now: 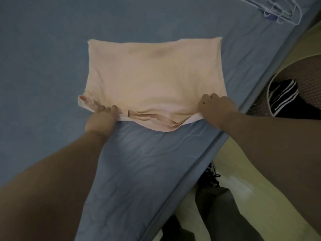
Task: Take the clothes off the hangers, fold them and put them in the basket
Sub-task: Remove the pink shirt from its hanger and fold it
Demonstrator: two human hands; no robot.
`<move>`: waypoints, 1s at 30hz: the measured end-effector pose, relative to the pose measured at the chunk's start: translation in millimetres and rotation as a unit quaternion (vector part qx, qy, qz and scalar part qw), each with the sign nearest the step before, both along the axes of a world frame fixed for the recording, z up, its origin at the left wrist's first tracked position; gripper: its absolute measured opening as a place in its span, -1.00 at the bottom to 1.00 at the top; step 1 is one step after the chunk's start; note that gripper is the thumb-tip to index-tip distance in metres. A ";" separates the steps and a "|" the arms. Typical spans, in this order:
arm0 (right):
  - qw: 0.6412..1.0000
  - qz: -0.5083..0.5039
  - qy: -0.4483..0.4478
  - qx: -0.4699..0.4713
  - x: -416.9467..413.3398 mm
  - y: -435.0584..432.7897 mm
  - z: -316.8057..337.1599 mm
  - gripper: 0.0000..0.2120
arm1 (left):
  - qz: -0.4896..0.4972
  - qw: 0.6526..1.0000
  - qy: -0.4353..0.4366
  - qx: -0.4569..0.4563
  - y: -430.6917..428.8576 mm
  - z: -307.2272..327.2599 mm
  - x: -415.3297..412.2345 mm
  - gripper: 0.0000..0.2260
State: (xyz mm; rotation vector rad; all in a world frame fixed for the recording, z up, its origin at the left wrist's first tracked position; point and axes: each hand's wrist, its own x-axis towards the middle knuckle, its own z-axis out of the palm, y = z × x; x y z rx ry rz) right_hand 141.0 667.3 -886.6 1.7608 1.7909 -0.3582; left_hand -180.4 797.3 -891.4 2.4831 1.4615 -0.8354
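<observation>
A pale peach garment (pixel 152 79) lies flat on the blue bed sheet (pixel 43 58), folded into a wide rectangle with its sleeves tucked at the near edge. My left hand (pixel 102 117) grips the near left corner of the garment. My right hand (pixel 215 106) grips the near right corner, fingers curled over the cloth. A woven basket (pixel 305 75) stands on the floor to the right of the bed, with a folded black garment with white stripes (pixel 284 98) inside it. Several pale wire hangers (pixel 276 11) lie on the sheet at the far right.
The bed's edge (pixel 231 129) runs diagonally from upper right to lower centre. Beyond it is a yellowish floor (pixel 243 180). Dark shoes and grey trouser legs (pixel 224 211) show at the bottom beside the bed.
</observation>
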 end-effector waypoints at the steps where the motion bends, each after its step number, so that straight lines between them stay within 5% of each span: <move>1: 1.000 0.007 -0.003 -0.006 -1.4 -7.2 -2.6 -0.70 | 0.008 1.000 -0.003 0.003 -4.3 -2.7 -1.4 -0.76; 10: 0.996 0.038 0.029 -0.076 -16.8 -58.9 5.9 -0.69 | 0.056 0.998 -0.003 -0.043 -58.1 1.0 -36.4 -0.82; 16: 0.985 0.010 0.098 -0.140 -23.0 -77.8 -5.4 -0.73 | 0.019 0.980 0.168 -0.107 -81.3 2.0 -21.7 -0.65; 20: 0.975 -0.101 0.167 -0.109 -4.9 -58.0 1.5 -0.76 | -0.035 0.956 0.269 -0.110 -50.2 17.6 60.7 -0.74; 22: 0.958 -0.211 0.191 -0.019 5.1 -46.9 5.0 -0.69 | -0.046 0.974 0.213 -0.068 -27.7 25.4 116.3 -0.75; 25: 0.888 -0.422 0.153 0.104 30.7 -39.4 -0.6 -0.59 | -0.063 0.996 0.059 -0.027 -3.3 36.1 220.4 -0.71; 28: 0.745 -0.628 0.216 0.058 41.1 -44.5 -7.8 -0.26 | -0.086 0.992 -0.080 -0.049 6.1 38.2 297.9 -0.65; 30: 0.648 -0.690 0.317 0.055 49.0 -52.1 -16.2 -0.26 | -0.093 0.983 -0.128 -0.097 7.8 30.6 339.2 -0.62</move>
